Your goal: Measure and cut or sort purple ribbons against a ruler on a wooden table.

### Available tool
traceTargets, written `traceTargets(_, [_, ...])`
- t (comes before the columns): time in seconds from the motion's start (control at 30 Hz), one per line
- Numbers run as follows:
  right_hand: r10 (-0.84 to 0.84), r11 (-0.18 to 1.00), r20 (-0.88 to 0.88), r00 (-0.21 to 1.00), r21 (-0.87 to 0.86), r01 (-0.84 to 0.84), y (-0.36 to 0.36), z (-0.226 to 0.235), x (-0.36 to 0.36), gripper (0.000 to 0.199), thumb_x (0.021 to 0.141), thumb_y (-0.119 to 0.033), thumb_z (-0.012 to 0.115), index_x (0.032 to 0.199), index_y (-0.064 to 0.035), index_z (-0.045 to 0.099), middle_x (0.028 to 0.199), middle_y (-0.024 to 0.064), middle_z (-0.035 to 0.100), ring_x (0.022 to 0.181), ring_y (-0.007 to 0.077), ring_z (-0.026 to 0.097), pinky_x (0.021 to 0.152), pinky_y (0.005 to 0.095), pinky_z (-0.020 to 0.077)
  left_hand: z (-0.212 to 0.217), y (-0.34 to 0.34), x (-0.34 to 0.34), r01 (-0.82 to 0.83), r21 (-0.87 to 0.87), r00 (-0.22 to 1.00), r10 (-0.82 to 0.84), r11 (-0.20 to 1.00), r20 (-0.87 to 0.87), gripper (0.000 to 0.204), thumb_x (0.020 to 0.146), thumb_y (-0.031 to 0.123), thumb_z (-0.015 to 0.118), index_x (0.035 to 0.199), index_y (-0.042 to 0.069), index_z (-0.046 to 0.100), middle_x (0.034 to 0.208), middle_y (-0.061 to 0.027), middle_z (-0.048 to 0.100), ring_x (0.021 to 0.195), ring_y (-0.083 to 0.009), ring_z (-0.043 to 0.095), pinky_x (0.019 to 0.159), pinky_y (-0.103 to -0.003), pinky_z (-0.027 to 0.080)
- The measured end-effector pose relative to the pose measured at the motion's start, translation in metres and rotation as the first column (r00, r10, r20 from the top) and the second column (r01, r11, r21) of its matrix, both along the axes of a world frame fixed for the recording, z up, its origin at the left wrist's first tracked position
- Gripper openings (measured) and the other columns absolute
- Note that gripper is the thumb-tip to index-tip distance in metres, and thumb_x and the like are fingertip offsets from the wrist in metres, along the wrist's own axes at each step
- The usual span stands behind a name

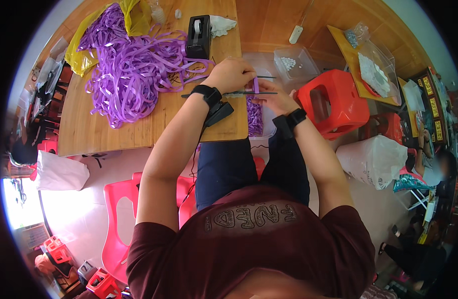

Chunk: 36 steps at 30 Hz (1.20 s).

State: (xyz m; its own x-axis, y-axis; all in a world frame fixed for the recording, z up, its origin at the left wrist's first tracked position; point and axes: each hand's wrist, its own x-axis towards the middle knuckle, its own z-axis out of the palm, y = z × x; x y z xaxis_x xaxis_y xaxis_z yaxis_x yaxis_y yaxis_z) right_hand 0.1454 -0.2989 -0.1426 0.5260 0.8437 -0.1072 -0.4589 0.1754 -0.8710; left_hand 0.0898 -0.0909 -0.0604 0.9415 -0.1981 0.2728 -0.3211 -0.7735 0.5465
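Two thin dark rods (269,92) stick out past the table's right edge, one farther off than the other. A strip of purple ribbon (256,85) runs across them. My left hand (231,74) is closed, its fingertips pinching the ribbon at the farther rod. From the right, my right hand (279,102) reaches in with its fingers curled at the ribbon by the nearer rod; the rod partly hides the fingertips. Below the hands, more purple ribbon pieces (254,118) lie in a clear plastic bin (269,127). A black clamp-like object (219,113) rests near the table edge under my left wrist.
A large tangle of purple ribbon (124,74) spills from a yellow bag (79,59) across the wooden table (114,139). A black tape dispenser (198,37) stands at the back. Right of my hands are a red stool (341,107) and a clear bin with white pieces (301,62).
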Motion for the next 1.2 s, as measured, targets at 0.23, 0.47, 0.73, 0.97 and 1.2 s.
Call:
traceTargets(0.23, [-0.191,0.971,0.097,0.977,-0.128,0.202,-0.004,0.003,-0.029,0.027,0.099,-0.017,0.060,0.116,0.0025,0.066,0.098,0.0104,0.072,0.086,0.0156,0.067,0.081,0.0269,0.0529,-0.003,0.002,0.000,-0.005,0.012,1.000,0.005,1.000,0.005,0.022,0.089,0.022,0.064,0.094,0.003,0.073,0.094,-0.0138,0.071,0.090,-0.0328,0.065,0.079,-0.041,0.052])
traceTargets(0.47, [-0.142,0.968,0.165,0.976,-0.184,0.171,0.001,0.012,-0.043,0.027,0.100,-0.023,0.060,0.108,0.0011,0.069,0.090,0.0067,0.072,0.075,0.0113,0.065,0.071,0.0236,0.0528,0.000,0.001,-0.001,-0.020,0.026,1.000,0.020,0.999,-0.024,0.025,0.089,0.024,0.064,0.097,0.002,0.073,0.095,-0.0152,0.071,0.092,-0.0335,0.065,0.080,-0.041,0.051])
traceTargets(0.73, [-0.233,0.943,0.161,0.959,-0.202,0.263,0.003,0.012,-0.049,0.025,0.098,-0.025,0.061,0.099,-0.0018,0.070,0.084,0.0061,0.071,0.065,0.0102,0.062,0.062,0.0241,0.0527,0.003,-0.002,-0.002,-0.019,0.031,0.999,0.020,0.999,-0.028,0.026,0.089,0.025,0.064,0.097,0.001,0.072,0.095,-0.0170,0.070,0.090,-0.0346,0.065,0.078,-0.041,0.051])
traceTargets(0.97, [-0.197,0.966,0.051,0.979,-0.160,0.203,0.000,0.029,-0.058,0.025,0.098,-0.024,0.059,0.100,-0.0018,0.070,0.080,0.0061,0.070,0.063,0.0105,0.062,0.061,0.0253,0.0531,0.016,-0.009,-0.013,-0.167,0.031,0.985,0.166,0.985,0.041,0.029,0.089,0.029,0.059,0.090,0.004,0.073,0.093,-0.0179,0.070,0.091,-0.0365,0.064,0.083,-0.044,0.051])
traceTargets(1.2, [-0.131,0.991,-0.103,0.986,0.016,0.134,0.000,0.018,-0.056,0.026,0.096,-0.024,0.059,0.101,-0.0007,0.069,0.071,0.0039,0.063,0.059,0.0109,0.057,0.056,0.0265,0.0502,0.033,-0.017,-0.037,-0.241,-0.218,0.776,0.053,0.946,-0.629,0.036,0.095,0.028,0.053,0.076,0.000,0.065,0.066,-0.0100,0.063,0.046,-0.0240,0.053,0.044,-0.037,0.045])
